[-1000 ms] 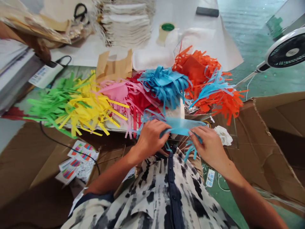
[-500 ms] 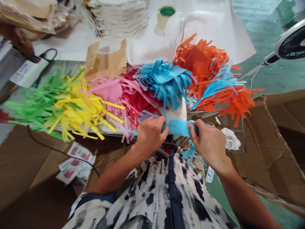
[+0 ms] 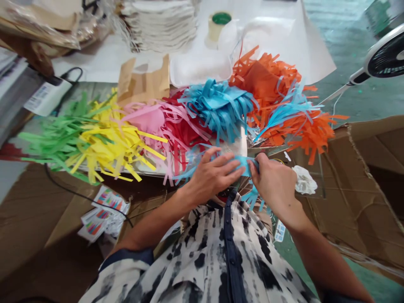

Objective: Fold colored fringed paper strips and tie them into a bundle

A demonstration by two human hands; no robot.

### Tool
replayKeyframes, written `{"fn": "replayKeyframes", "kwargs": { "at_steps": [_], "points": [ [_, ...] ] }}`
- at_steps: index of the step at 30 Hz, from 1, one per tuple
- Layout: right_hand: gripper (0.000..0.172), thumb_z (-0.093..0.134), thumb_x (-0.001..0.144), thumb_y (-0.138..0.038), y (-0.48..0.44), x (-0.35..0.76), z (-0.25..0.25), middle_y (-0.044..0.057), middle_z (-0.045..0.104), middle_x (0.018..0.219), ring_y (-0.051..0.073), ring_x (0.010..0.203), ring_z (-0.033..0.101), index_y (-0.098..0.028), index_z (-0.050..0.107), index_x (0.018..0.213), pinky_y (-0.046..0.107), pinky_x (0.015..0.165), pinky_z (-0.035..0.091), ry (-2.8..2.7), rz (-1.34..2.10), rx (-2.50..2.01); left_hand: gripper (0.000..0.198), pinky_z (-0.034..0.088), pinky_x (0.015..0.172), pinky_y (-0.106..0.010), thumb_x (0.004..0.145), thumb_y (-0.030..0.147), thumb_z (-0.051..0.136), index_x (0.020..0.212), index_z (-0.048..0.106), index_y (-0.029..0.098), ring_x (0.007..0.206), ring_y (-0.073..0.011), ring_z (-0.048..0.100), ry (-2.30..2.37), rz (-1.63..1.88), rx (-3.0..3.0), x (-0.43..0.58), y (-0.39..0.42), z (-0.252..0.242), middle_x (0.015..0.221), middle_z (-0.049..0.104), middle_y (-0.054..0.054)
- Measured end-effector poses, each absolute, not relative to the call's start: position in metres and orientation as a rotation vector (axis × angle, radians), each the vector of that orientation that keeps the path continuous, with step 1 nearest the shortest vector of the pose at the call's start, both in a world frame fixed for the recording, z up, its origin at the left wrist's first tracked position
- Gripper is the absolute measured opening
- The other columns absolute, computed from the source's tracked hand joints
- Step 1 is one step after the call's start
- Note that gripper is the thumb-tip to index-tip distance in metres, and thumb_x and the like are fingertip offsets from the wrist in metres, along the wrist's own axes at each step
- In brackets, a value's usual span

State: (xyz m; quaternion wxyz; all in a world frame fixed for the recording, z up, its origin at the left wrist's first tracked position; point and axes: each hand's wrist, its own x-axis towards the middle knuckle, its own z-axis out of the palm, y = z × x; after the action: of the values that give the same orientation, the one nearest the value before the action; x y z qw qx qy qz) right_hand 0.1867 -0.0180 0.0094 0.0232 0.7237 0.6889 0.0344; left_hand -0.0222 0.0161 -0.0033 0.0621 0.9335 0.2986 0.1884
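A strip of light blue fringed tissue paper lies at the table's front edge, close to my body. My right hand pinches its right end between thumb and fingers, and cut blue fringe hangs below. Flat across the paper's left part rests my left hand, its fingers stretched out and slightly apart. Blue strips stick out past that hand on the left. Just beyond both hands sits a heap of blue tassels. The paper under my left palm is hidden.
Green, yellow, pink and orange fringed paper piles line the table. Behind them stand a white plastic tray, a tape roll and a fan. An open cardboard box is at the right.
My left hand has let go of its pinch on the paper's left end and now lies flat over it with fingers extended. My right hand keeps its hold, nearly in place.
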Motion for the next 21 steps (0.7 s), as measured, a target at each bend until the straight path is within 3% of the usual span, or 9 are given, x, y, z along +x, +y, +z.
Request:
{"fn": "replayKeyframes", "kwargs": {
  "at_steps": [3, 6, 9, 12, 16, 21],
  "points": [
    [0.029, 0.049, 0.105, -0.037, -0.02, 0.199, 0.019, 0.013, 0.074, 0.081, 0.028, 0.076, 0.066, -0.017, 0.069, 0.101, 0.036, 0.063, 0.028, 2.232, 0.23, 2.215, 0.026, 0.03, 0.128, -0.057, 0.107, 0.021, 0.055, 0.128, 0.068, 0.029, 0.125, -0.0213, 0.068, 0.731, 0.425, 2.84, -0.024, 0.018, -0.002, 0.124, 0.077, -0.001],
    [0.03, 0.05, 0.102, -0.024, -0.03, 0.212, 0.032, 0.018, 0.076, 0.12, 0.035, 0.108, 0.067, -0.017, 0.071, 0.122, 0.044, 0.08, 0.041, 2.4, 0.366, 2.233, 0.027, 0.028, 0.13, -0.062, 0.104, 0.02, 0.06, 0.128, 0.07, 0.029, 0.127, -0.0228, 0.068, 0.752, 0.427, 2.795, -0.024, 0.017, 0.001, 0.125, 0.077, -0.003],
    [0.038, 0.05, 0.101, -0.017, -0.047, 0.21, 0.033, 0.011, 0.074, 0.135, 0.032, 0.126, 0.063, -0.023, 0.07, 0.132, 0.048, 0.1, 0.044, 2.73, 0.238, 2.014, 0.029, 0.025, 0.131, -0.067, 0.102, 0.019, 0.065, 0.127, 0.071, 0.031, 0.128, -0.0241, 0.068, 0.757, 0.461, 2.779, -0.022, 0.013, 0.002, 0.125, 0.077, -0.003],
    [0.037, 0.048, 0.1, -0.013, -0.061, 0.201, 0.021, 0.007, 0.079, 0.126, 0.027, 0.123, 0.068, -0.021, 0.072, 0.127, 0.045, 0.107, 0.043, 2.859, 0.084, 1.771, 0.028, 0.023, 0.132, -0.068, 0.1, 0.021, 0.067, 0.125, 0.073, 0.031, 0.129, -0.0253, 0.068, 0.749, 0.469, 2.778, -0.024, 0.012, -0.003, 0.129, 0.076, -0.004],
    [0.03, 0.05, 0.1, -0.014, -0.064, 0.203, 0.005, 0.006, 0.08, 0.121, 0.024, 0.112, 0.073, -0.019, 0.074, 0.117, 0.043, 0.107, 0.042, 2.863, 0.112, 1.843, 0.034, 0.021, 0.134, -0.065, 0.094, 0.014, 0.066, 0.122, 0.076, 0.031, 0.134, -0.0251, 0.066, 0.719, 0.451, 2.738, -0.046, 0.02, -0.007, 0.135, 0.076, -0.002],
    [0.026, 0.049, 0.1, -0.017, -0.056, 0.213, 0.008, 0.005, 0.081, 0.114, 0.024, 0.104, 0.073, -0.019, 0.074, 0.107, 0.044, 0.105, 0.039, 2.888, 0.042, 1.812, 0.028, 0.016, 0.133, -0.068, 0.084, 0.009, 0.057, 0.084, 0.077, 0.028, 0.115, -0.023, 0.072, 1.052, 0.458, 2.682, -0.088, 0.03, 0.02, 0.095, 0.082, 0.004]
  ]
}}
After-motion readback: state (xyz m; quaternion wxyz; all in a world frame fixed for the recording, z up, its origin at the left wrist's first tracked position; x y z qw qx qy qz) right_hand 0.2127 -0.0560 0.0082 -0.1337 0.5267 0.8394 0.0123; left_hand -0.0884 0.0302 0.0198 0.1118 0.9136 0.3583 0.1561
